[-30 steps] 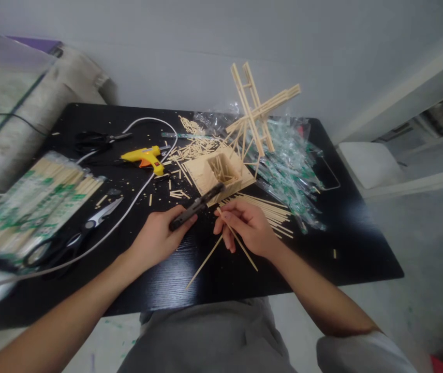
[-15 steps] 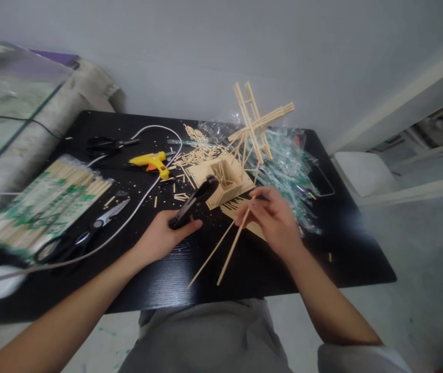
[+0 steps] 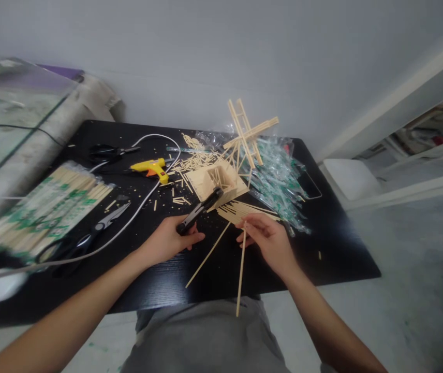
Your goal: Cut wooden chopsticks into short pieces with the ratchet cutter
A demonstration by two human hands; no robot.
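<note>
My left hand (image 3: 173,239) is closed around a long black hand tool (image 3: 199,210) with a rounded far end; its exact kind is unclear. Between the fingertips of my right hand (image 3: 268,235), one end of a wooden chopstick (image 3: 240,280) is pinched, and its other end points down past the table edge. Another chopstick (image 3: 208,254) lies slanted on the black table between my hands. Just beyond them, a model made of sticks (image 3: 225,181) has a box-like base and a crossed frame (image 3: 247,134) like windmill blades. A fan of loose sticks (image 3: 240,210) lies before it.
A yellow glue gun (image 3: 149,168), black-handled scissors (image 3: 103,223) and packed chopsticks (image 3: 46,207) occupy the left side. A white cable (image 3: 139,212) curves across the table (image 3: 334,269). Cut stick pieces (image 3: 196,160) lie behind; plastic wrappers (image 3: 276,176) are heaped at right.
My right hand has moved slightly down with the chopstick, which has swung from slanted to nearly upright in view. The left hand's tool has dipped a little. The whole view has shifted slightly.
</note>
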